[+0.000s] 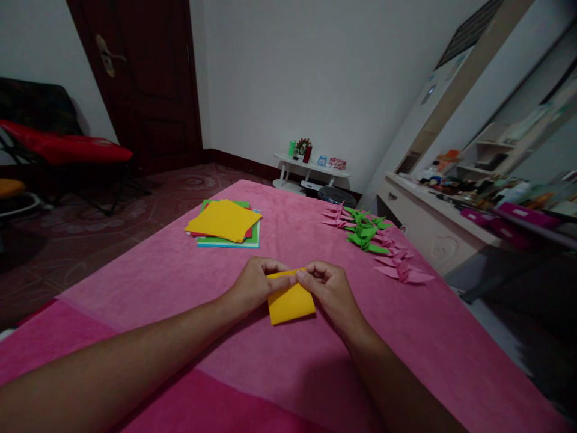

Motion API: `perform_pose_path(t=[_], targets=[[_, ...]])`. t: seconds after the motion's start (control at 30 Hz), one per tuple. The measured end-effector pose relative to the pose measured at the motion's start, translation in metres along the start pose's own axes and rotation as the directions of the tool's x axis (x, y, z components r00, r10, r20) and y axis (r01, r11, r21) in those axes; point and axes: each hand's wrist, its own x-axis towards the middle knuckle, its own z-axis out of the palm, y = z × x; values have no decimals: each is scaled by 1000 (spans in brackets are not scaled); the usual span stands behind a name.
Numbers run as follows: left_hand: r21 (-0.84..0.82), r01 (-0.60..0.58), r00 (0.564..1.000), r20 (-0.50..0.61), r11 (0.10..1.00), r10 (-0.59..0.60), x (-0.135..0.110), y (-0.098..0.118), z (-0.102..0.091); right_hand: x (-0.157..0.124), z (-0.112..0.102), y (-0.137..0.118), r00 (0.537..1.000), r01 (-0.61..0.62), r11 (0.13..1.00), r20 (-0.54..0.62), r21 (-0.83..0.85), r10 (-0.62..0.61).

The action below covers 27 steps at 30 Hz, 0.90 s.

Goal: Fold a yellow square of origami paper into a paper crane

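Head view, hands (pixel 258 281) (pixel 332 290), paper (pixel 292 305) pinched at edge

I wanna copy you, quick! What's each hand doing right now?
Left hand: closed, holding the yellow origami paper at its far edge.
Right hand: closed, holding the same paper there.

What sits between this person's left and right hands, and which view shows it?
A piece of yellow paper, its far edge held by the left hand and right hand; the head view shows it.
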Motion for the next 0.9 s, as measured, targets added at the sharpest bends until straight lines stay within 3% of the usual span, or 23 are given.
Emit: perform_pose_path(t=[0.1,0.27,0.5,0.7,0.8,0.9], targets=[[-23,13,1000,23,1000,-12,0,-1,1,2,-3,3,999,20,999,-33,-49,-21],[-117,132,983,143,984,-115,0,-1,1,6,-12,12,976,40,995,-216,93,-19],[70,133,979,145,989,-142,1,-1,-3,10,-18,20,950,72,976,-311,203,-5],[170,94,988,108,981,-113,-1,6,-3,7,-16,17,949,133,973,-309,190,-69],[175,-10,983,180,984,-22,-2,8,-8,5,-16,11,961,134,969,-265,208,-76],[90,-41,957,290,995,13,-1,7,-14,4,-17,7,987,68,964,-161,256,-27]])
